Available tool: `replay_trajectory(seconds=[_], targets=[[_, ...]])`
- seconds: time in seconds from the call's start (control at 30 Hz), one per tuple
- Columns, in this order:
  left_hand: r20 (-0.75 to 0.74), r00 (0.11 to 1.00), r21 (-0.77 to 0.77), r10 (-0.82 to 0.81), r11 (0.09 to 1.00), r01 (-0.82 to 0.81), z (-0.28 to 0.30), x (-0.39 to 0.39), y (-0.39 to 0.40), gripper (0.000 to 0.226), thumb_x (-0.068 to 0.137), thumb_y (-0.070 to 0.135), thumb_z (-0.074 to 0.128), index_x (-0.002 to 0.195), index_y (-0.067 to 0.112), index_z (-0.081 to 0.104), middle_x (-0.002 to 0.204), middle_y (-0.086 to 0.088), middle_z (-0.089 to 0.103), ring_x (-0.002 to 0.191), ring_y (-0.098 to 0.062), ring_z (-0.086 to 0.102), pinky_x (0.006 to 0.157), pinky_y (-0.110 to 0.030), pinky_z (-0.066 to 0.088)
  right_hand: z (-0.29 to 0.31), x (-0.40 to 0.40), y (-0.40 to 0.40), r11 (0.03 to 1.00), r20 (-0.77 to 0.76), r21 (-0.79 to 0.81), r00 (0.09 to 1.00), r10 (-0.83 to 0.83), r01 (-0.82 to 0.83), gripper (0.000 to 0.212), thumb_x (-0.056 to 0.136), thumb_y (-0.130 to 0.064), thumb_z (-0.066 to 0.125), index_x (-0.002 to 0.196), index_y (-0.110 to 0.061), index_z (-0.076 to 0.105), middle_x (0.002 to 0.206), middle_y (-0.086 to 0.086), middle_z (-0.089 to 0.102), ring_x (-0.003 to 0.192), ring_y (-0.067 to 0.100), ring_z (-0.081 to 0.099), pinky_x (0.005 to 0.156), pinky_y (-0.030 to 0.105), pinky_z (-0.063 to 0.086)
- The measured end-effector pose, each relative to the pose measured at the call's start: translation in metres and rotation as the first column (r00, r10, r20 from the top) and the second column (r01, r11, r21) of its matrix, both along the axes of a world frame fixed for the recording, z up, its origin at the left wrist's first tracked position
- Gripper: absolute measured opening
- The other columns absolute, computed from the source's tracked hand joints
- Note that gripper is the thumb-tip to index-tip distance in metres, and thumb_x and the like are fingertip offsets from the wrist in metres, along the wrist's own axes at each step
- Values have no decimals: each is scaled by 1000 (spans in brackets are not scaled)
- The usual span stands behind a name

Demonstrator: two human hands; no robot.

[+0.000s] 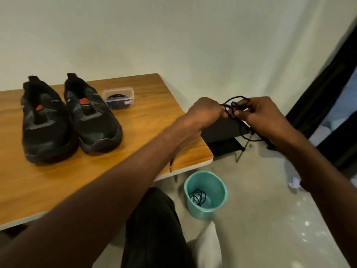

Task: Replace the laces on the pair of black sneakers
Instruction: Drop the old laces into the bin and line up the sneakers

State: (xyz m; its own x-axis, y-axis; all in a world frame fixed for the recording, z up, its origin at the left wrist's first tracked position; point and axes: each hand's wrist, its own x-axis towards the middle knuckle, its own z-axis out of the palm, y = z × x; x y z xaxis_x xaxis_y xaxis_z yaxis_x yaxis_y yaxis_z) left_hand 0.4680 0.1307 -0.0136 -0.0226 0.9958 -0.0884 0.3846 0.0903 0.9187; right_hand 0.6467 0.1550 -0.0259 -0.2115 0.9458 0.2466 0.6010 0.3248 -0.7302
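A: Both hands are up past the table's corner — the left hand (204,111) and the right hand (264,117) face each other, fingers curled, pinching one tangled black lace (234,107) between them

B: Where does that lace run?

A: It loops above the fingertips, then strands fall under the right hand toward five o'clock. One end also hangs below the left wrist, its tip dangling near the table (58,180) edge

B: And the sneakers?

A: Side by side on the wooden table, at about nine o'clock from the hands. The left sneaker (46,124) and the right sneaker (92,117) have toes toward the camera, just beside each other, tongues standing up. I see no lace across either, though the blur makes the eyelets hard to read

B: Anything close to them?

A: A clear plastic box (118,97) sits at two o'clock of the right sneaker, near it, with something dark inside

B: And on the floor?

A: A teal bucket (205,194) stands at six o'clock from the hands, beside the table corner, with a coiled black lace (197,197) lying at its bottom. A low black rack (224,136) sits behind the hands, by the wall
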Motion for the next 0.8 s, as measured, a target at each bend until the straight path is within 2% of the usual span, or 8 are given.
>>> replay_trajectory(seconds=[0.07, 0.23, 0.33, 0.43, 0.5, 0.6, 0.73, 0.8], targets=[[-57, 998, -31, -3, 1000, 1, -13, 28, 7, 10, 88, 15, 75, 83, 7, 75, 77, -3, 67, 75, -16, 58, 56, -23, 40, -18, 14, -2, 999, 150, -40, 989, -8, 14, 8, 90, -16, 75, 92, -21, 81, 81, -4, 76, 82, 13, 70, 80, 35, 53], [169, 976, -213, 136, 972, -99, -67, 90, 20, 13, 95, 5, 60, 90, 2, 71, 68, -5, 65, 62, -18, 61, 49, -22, 43, -75, 46, 9, 965, 95, -183, 981, -171, 186, 17, 70, -29, 70, 80, -17, 78, 75, 5, 74, 80, 21, 70, 75, 41, 55], [286, 930, -322, 230, 937, -133, -113, 115, 30, 22, 99, 2, 53, 86, 1, 71, 73, -7, 69, 51, -12, 62, 40, -20, 38, -110, 64, 18, 925, 91, -265, 963, -255, 270, 5, 81, -11, 72, 79, -9, 75, 80, 15, 73, 80, 27, 67, 75, 42, 55], [225, 924, -346, 309, 912, -221, -163, 126, 38, 16, 95, 9, 65, 100, -2, 76, 89, -14, 77, 68, -22, 70, 51, -26, 54, -147, 68, 29, 861, 1, -384, 933, -360, 333, 7, 76, -8, 72, 79, -12, 78, 79, 12, 76, 79, 29, 74, 69, 45, 59], [213, 918, -387, 335, 891, -235, -191, 126, 39, 19, 93, 14, 70, 105, 1, 77, 93, -14, 77, 72, -22, 65, 52, -23, 45, -171, 64, 34, 827, -73, -455, 911, -405, 331, 9, 76, -6, 72, 77, -12, 78, 77, 11, 76, 76, 29, 76, 61, 40, 59], [217, 881, -461, 420, 840, -287, -233, 111, 39, 20, 91, 11, 71, 108, 1, 75, 86, -8, 77, 80, -20, 71, 63, -27, 51, -209, 49, 36, 800, -176, -549, 901, -396, 244, 14, 86, 3, 68, 89, -5, 79, 80, 13, 75, 70, 24, 72, 53, 28, 56], [108, 879, -513, 464, 783, -351, -283, 87, 48, 24, 85, 4, 72, 109, 0, 73, 100, -14, 78, 98, -29, 74, 81, -38, 59, -259, 26, 43, 733, -279, -664, 861, -426, 148, 18, 90, 11, 63, 88, -3, 75, 86, 22, 74, 72, 26, 70, 61, 30, 56], [31, 902, -510, 430, 783, -355, -304, 81, 52, 28, 83, 9, 75, 111, 6, 74, 104, -14, 77, 100, -31, 73, 75, -36, 56, -280, 18, 47, 707, -302, -697, 845, -442, 120, 22, 89, 13, 61, 85, -6, 73, 84, 20, 71, 75, 28, 67, 62, 31, 53]])
